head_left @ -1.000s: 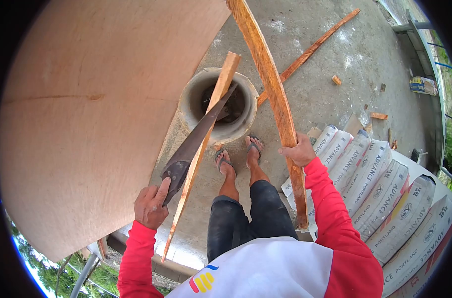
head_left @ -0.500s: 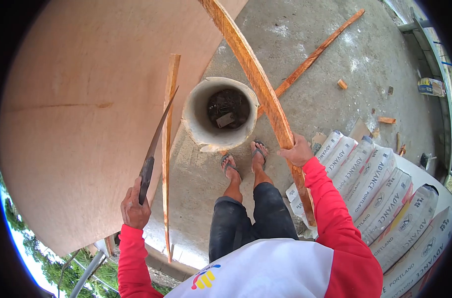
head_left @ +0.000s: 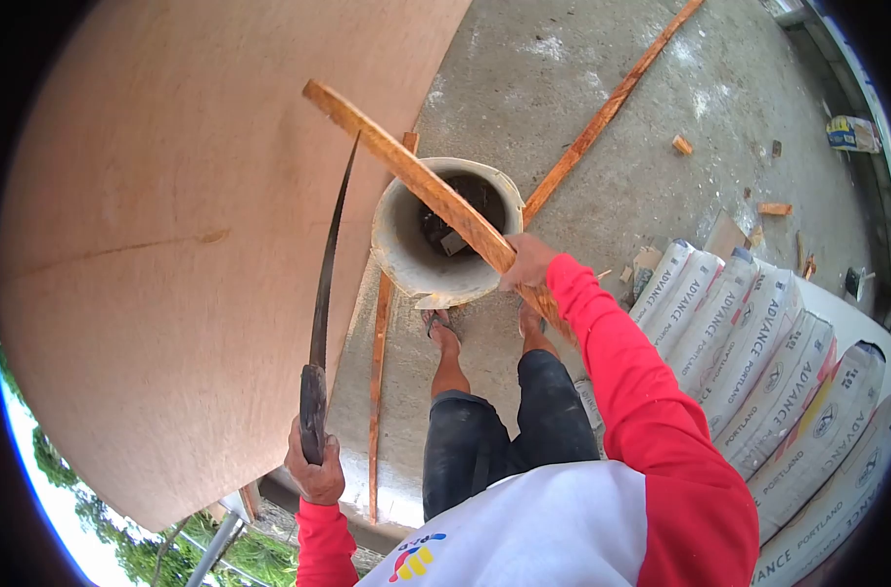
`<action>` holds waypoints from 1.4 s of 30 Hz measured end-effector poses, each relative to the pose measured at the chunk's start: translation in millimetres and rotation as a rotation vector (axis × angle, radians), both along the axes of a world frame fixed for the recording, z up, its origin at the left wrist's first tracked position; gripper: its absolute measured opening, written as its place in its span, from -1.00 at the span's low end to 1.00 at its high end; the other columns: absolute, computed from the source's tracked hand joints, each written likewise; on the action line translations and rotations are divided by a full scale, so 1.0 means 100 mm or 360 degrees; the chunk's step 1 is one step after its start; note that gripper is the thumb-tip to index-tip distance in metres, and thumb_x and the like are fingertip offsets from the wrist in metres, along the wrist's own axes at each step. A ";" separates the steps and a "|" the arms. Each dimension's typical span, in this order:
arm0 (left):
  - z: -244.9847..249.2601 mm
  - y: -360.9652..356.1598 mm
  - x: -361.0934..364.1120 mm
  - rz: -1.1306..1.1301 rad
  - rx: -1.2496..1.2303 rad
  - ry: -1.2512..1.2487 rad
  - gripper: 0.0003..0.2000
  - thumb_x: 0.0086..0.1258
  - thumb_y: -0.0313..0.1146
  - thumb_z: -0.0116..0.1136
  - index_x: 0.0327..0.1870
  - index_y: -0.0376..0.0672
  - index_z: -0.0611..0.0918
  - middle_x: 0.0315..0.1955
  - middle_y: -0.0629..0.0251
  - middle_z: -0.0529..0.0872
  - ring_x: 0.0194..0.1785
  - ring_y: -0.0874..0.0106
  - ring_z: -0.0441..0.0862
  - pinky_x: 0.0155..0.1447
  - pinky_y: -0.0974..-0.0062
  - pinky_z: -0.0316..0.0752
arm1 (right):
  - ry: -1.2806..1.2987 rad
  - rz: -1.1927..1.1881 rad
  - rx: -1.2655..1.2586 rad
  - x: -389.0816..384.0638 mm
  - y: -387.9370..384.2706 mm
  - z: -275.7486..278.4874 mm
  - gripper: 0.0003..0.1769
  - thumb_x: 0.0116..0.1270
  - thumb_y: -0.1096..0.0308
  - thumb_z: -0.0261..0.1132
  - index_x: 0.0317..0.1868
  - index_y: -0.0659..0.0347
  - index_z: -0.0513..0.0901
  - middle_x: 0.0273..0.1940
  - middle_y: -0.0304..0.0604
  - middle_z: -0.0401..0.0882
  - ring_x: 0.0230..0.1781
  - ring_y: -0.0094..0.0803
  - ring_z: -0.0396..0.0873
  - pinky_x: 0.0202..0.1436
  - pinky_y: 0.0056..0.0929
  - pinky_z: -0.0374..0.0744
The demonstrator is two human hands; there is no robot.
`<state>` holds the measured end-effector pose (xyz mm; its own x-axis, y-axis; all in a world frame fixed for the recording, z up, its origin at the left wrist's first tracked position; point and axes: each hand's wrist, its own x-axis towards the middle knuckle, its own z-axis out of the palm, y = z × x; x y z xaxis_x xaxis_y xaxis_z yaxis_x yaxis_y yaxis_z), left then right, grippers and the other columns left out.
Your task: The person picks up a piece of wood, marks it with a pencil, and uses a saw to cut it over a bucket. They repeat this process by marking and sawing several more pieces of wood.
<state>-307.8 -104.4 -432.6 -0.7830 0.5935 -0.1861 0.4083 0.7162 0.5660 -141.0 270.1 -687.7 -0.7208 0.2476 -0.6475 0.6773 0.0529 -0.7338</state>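
Note:
My left hand (head_left: 316, 474) is closed on the dark handle of a handsaw (head_left: 329, 293), its blade pointing forward and its tip right by the far part of a wooden plank. In my right hand (head_left: 530, 260) is that plank (head_left: 435, 194), gripped near its close end and slanting forward-left across the bucket opening. Under it stands a pale, rough-rimmed bucket (head_left: 394, 245) with dark matter and a light scrap inside. A second wooden strip (head_left: 379, 382) runs beside the bucket along the plywood edge, partly hidden behind the plank and bucket.
A large plywood sheet (head_left: 171, 293) fills the left side. Portland cement bags (head_left: 749, 362) are stacked at the right. A long wooden strip (head_left: 612, 108) lies on the concrete floor (head_left: 524, 98) beyond the bucket, with wood offcuts (head_left: 775, 208) farther right.
The plank has swung leftward and now crosses over the bucket; my right hand has moved left with it. My left hand and the saw have shifted right and closer to my body.

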 end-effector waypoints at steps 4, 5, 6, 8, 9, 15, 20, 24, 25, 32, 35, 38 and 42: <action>-0.25 0.01 -0.24 -0.0118 0.0024 -0.0222 -0.47 0.16 -0.62 0.18 0.25 -0.38 0.46 -0.39 0.16 0.69 -0.36 0.38 0.66 -0.16 0.44 0.56 | -0.0161 0.0130 0.0561 -0.27 -0.01 -0.31 -0.40 -0.18 0.34 0.45 -0.02 0.29 0.60 -0.22 0.20 0.67 -0.19 0.09 0.67 -0.06 -0.15 0.62; -0.34 -0.01 -0.28 -0.0128 0.0022 -0.0300 -0.47 0.16 -0.62 0.18 0.24 -0.37 0.46 -0.39 0.17 0.69 -0.36 0.38 0.65 -0.16 0.44 0.56 | -0.0209 0.0136 0.0732 -0.28 -0.04 -0.40 -0.41 -0.16 0.37 0.43 0.01 0.27 0.60 -0.23 0.20 0.67 -0.19 0.10 0.67 -0.05 -0.13 0.63; -0.43 -0.02 -0.31 -0.0027 -0.0053 -0.0464 -0.49 0.18 -0.60 0.18 0.23 -0.35 0.48 -0.39 0.19 0.68 -0.36 0.39 0.65 -0.17 0.45 0.56 | -0.0179 0.0118 0.0677 -0.25 -0.06 -0.46 -0.43 -0.12 0.40 0.41 0.03 0.26 0.59 -0.21 0.20 0.65 -0.16 0.10 0.66 -0.04 -0.12 0.62; -0.59 0.04 -0.34 -0.0138 0.0001 -0.0498 -0.51 0.19 -0.59 0.19 0.21 -0.33 0.50 -0.40 0.20 0.67 -0.36 0.41 0.64 -0.17 0.45 0.55 | -0.0107 0.0064 0.0611 -0.18 0.04 -0.57 -0.45 -0.06 0.47 0.37 0.06 0.24 0.58 -0.17 0.18 0.63 -0.11 0.11 0.63 -0.01 -0.09 0.61; -0.65 0.06 -0.36 -0.0195 0.0025 -0.0520 -0.52 0.19 -0.59 0.20 0.21 -0.33 0.51 -0.40 0.21 0.67 -0.36 0.42 0.63 -0.17 0.45 0.55 | -0.0056 0.0020 0.0796 -0.16 0.04 -0.63 -0.46 -0.04 0.48 0.34 0.07 0.23 0.57 -0.13 0.16 0.59 -0.06 0.10 0.59 0.03 -0.10 0.59; -0.94 0.11 -0.43 -0.0286 -0.0010 -0.0627 -0.55 0.25 -0.60 0.16 0.22 -0.28 0.49 -0.41 0.31 0.61 -0.33 0.53 0.55 -0.16 0.56 0.49 | -0.0161 0.0098 0.1048 -0.14 0.07 -0.50 -0.42 0.00 0.57 0.25 0.15 0.19 0.55 0.08 0.02 0.42 0.16 0.03 0.42 0.18 -0.14 0.49; -0.86 0.00 -0.45 -0.0139 0.0068 -0.0619 -0.49 0.14 -0.62 0.23 0.21 -0.30 0.52 -0.38 0.25 0.66 -0.34 0.47 0.61 -0.16 0.52 0.53 | 0.0174 0.0365 0.0970 0.14 0.11 -0.24 -0.37 0.00 0.55 0.24 0.20 0.17 0.54 0.03 -0.02 0.43 0.12 -0.02 0.43 0.16 -0.14 0.49; -0.80 -0.21 -0.16 0.0010 0.0232 -0.0468 -0.46 0.12 -0.62 0.23 0.22 -0.33 0.50 -0.41 0.23 0.67 -0.37 0.45 0.62 -0.18 0.50 0.55 | 0.0264 0.0753 0.0914 -0.06 0.14 -0.05 -0.37 -0.04 0.58 0.26 0.17 0.21 0.55 -0.03 -0.02 0.41 0.09 -0.03 0.43 0.17 -0.19 0.48; -0.77 -0.25 -0.04 0.0125 0.0206 -0.0518 -0.47 0.13 -0.61 0.22 0.22 -0.34 0.50 -0.42 0.22 0.67 -0.37 0.45 0.63 -0.18 0.50 0.55 | 0.0314 0.0860 0.0891 -0.22 0.11 -0.05 -0.36 -0.05 0.59 0.26 0.17 0.21 0.55 -0.03 -0.01 0.41 0.09 -0.02 0.42 0.17 -0.20 0.48; -0.63 -0.41 1.13 0.1030 0.0246 -0.0681 -0.51 0.18 -0.57 0.21 0.21 -0.38 0.49 -0.44 0.20 0.67 -0.37 0.39 0.66 -0.18 0.45 0.56 | 0.0420 0.1686 0.0780 -1.44 -0.52 -0.18 -0.35 -0.13 0.59 0.35 0.11 0.23 0.56 -0.01 0.01 0.42 0.12 -0.01 0.43 0.15 -0.22 0.55; -0.59 -0.43 1.45 0.1240 0.0266 -0.0716 -0.50 0.20 -0.55 0.22 0.22 -0.37 0.48 -0.44 0.19 0.68 -0.37 0.37 0.66 -0.17 0.43 0.56 | 0.0474 0.1867 0.0788 -1.61 -0.69 -0.48 -0.35 -0.16 0.59 0.38 0.10 0.22 0.57 0.02 0.02 0.44 0.11 -0.01 0.45 0.14 -0.17 0.57; -0.72 -0.48 1.72 0.1367 0.0305 -0.0753 -0.49 0.21 -0.52 0.23 0.24 -0.35 0.48 -0.43 0.18 0.69 -0.36 0.35 0.67 -0.16 0.41 0.57 | 0.0211 0.2021 0.0903 -1.63 -0.75 -0.63 -0.31 -0.10 0.46 0.36 0.18 0.09 0.56 0.04 -0.05 0.55 0.11 -0.02 0.51 0.18 -0.16 0.55; -0.84 -0.30 1.85 0.1459 0.0338 -0.0827 -0.49 0.21 -0.49 0.24 0.24 -0.32 0.49 -0.40 0.16 0.70 -0.32 0.33 0.70 -0.13 0.37 0.58 | 0.0141 0.2117 0.0933 -1.72 -0.74 -0.63 -0.33 -0.07 0.30 0.35 0.19 0.02 0.58 0.02 -0.07 0.66 0.06 -0.06 0.61 0.19 -0.18 0.56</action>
